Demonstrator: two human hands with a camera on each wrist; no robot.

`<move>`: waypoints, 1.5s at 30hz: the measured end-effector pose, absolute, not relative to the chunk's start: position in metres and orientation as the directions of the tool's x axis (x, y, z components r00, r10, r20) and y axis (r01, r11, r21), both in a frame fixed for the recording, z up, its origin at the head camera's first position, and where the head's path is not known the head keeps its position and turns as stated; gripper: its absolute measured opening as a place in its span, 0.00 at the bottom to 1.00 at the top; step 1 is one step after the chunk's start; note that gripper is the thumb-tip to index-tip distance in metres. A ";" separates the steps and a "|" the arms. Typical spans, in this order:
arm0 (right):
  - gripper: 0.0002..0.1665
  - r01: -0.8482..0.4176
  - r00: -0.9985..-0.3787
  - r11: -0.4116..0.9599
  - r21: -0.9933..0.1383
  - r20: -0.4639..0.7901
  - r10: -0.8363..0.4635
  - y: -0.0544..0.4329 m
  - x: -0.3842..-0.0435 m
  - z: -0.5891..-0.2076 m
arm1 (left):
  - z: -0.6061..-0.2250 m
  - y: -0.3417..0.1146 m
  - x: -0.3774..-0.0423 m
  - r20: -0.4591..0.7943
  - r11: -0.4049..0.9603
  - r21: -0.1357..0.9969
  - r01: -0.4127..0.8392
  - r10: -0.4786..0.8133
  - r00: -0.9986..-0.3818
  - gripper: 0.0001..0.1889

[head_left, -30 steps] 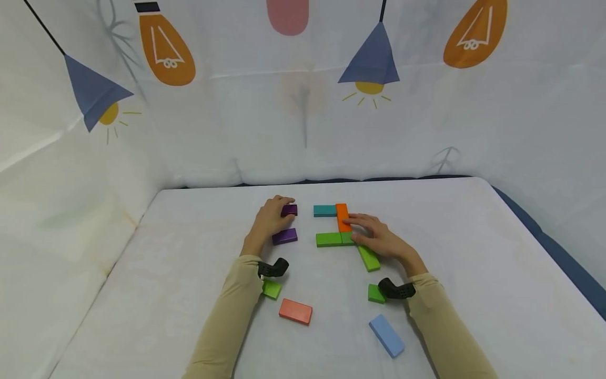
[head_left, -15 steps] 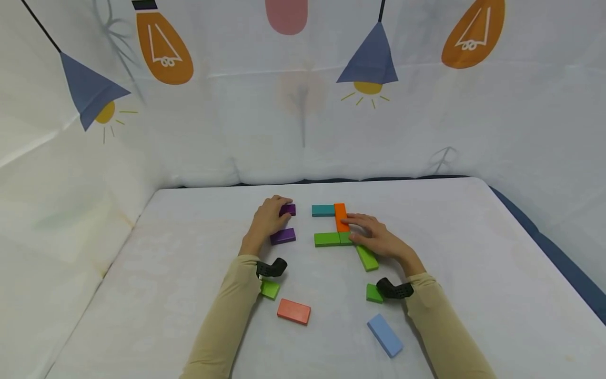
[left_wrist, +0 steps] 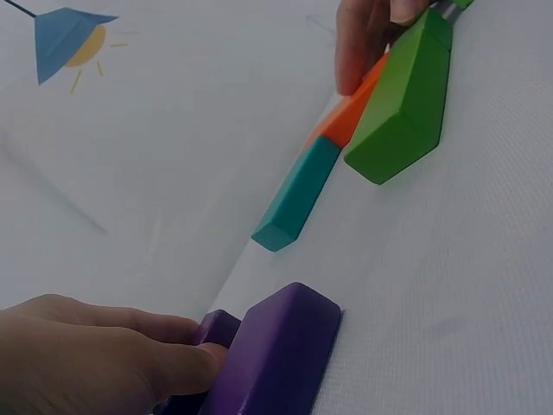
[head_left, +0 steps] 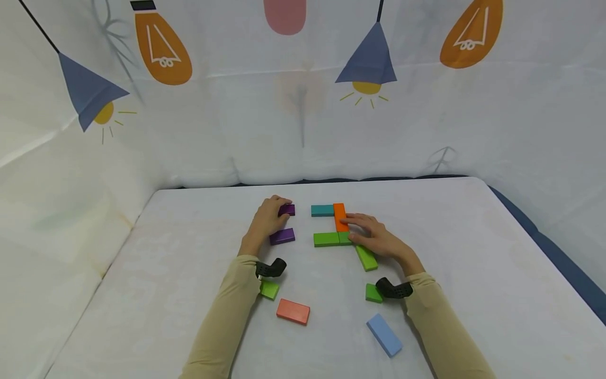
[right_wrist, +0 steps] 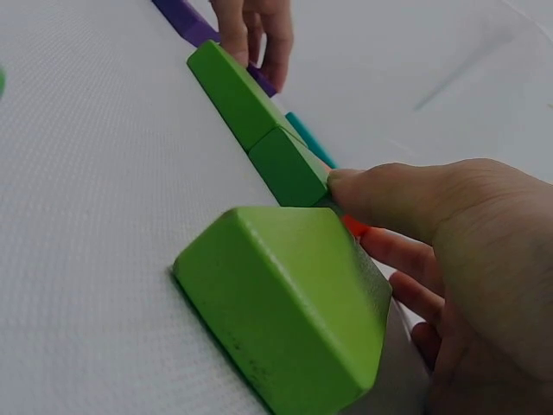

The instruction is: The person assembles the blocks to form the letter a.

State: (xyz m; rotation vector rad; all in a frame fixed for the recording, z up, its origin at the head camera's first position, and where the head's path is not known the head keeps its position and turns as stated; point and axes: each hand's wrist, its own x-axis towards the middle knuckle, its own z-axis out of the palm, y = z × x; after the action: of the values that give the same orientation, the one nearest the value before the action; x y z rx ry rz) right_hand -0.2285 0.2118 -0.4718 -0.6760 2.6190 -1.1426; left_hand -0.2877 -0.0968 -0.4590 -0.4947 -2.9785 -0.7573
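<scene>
Left hand (head_left: 265, 223): thumb and fingers pinching the far purple block (head_left: 288, 210), which lies flat on the white table (head_left: 189, 295). Block is dark, smooth, partly hidden by the fingers. Near purple block (head_left: 282, 236) lies just on the person's side of it, slightly tilted in plan; left wrist view shows flat faces and softly rounded edges.

Right hand (head_left: 379, 239): fingers relaxed, thumb and index spread apart; thumb at the small green block (head_left: 344, 238), index at the bright orange block (head_left: 340, 217). Orange runs away from the person, its far end meeting the teal block (head_left: 322, 210), its near end at the green row. Small block is a deeper green than the long green block (head_left: 326, 240), end to end with it, 1 thin seam between. Slanted green block (head_left: 366, 258): yellowish green, dark specks on 1 side; contact with the row unclear.

Nearer the person: coral block (head_left: 293, 311), pale blue block (head_left: 384, 335).
</scene>
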 end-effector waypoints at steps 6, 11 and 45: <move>0.26 -0.316 -0.877 0.597 -0.738 -0.014 -0.481 0.212 -0.229 -0.469 | -0.458 -0.095 -0.289 0.100 0.829 0.472 0.300 0.288 -0.952 0.20; 0.27 -0.315 -0.874 0.596 -0.738 -0.018 -0.485 0.213 -0.230 -0.469 | -0.459 -0.095 -0.289 0.101 0.830 0.471 0.300 0.287 -0.953 0.20; 0.26 -0.316 -0.873 0.590 -0.743 -0.017 -0.488 0.217 -0.234 -0.473 | -0.457 -0.090 -0.290 0.158 0.776 0.526 0.349 0.314 -0.936 0.20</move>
State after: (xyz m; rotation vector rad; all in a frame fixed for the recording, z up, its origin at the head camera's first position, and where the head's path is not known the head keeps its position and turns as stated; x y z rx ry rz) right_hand -0.2343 0.2174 -0.4731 -0.6674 2.6002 -1.1507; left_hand -0.2895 -0.0904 -0.4565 -0.5428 -2.9019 -0.8776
